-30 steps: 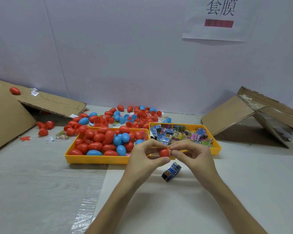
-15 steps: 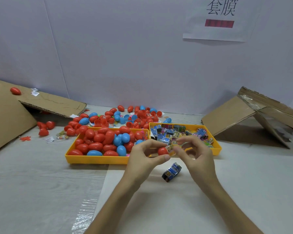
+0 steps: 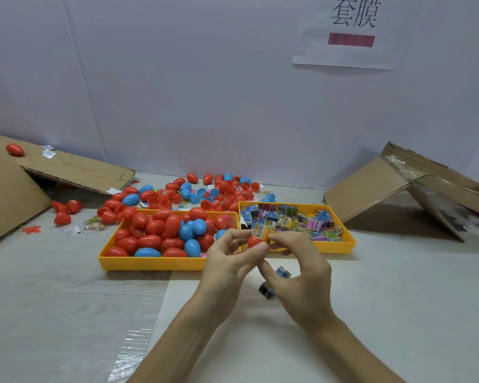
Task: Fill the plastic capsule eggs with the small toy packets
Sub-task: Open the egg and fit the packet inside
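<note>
Head view: left hand (image 3: 227,262) pinches a glossy red plastic egg half (image 3: 254,242)
Right hand (image 3: 302,272) pinches a crinkly printed toy packet (image 3: 261,232) at its rim, 6 o'clock of two yellow plastic trays (image 3: 150,264)

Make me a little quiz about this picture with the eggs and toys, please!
1. True or false: the left hand holds a blue egg.
2. What fills the tray on the right? A. eggs B. toy packets C. cardboard
3. Fill the gap: the right hand pinches a ___ at the mouth of the red egg.

Key: 1 false, the egg is red. 2 B. 3 packet.
</note>
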The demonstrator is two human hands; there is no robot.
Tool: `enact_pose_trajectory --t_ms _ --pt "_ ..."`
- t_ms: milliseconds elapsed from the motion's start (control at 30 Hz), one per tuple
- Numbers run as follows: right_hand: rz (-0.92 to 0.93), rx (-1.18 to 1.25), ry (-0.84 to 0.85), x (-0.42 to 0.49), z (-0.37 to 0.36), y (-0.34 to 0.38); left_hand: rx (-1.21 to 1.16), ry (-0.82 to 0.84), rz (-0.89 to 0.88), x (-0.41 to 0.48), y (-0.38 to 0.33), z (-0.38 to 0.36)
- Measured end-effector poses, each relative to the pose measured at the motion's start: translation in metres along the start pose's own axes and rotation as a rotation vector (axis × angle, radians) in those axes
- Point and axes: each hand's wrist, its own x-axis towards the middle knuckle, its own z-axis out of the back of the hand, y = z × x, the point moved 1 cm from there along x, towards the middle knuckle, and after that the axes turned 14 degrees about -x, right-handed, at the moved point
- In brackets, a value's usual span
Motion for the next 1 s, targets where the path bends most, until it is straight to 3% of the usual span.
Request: enact_pose_trajectory --t_ms 200,533,1000 --pt "-0.012 -0.072 -0.05 -0.001 0.0012 -0.0004 0.067 -0.022 -0.03 -0.0022 0.0049 -0.002" --pt "0.012 -0.101 -0.069 -0.0001 0.0012 -0.003 -0.134 -0.026 0.065 -0.004 0.0002 -0.0054" --pt "-0.033 -0.059 -0.044 0.0021 0.0024 -0.0038 -0.231 0.04 0.168 -0.0061 -0.0043 -0.0083"
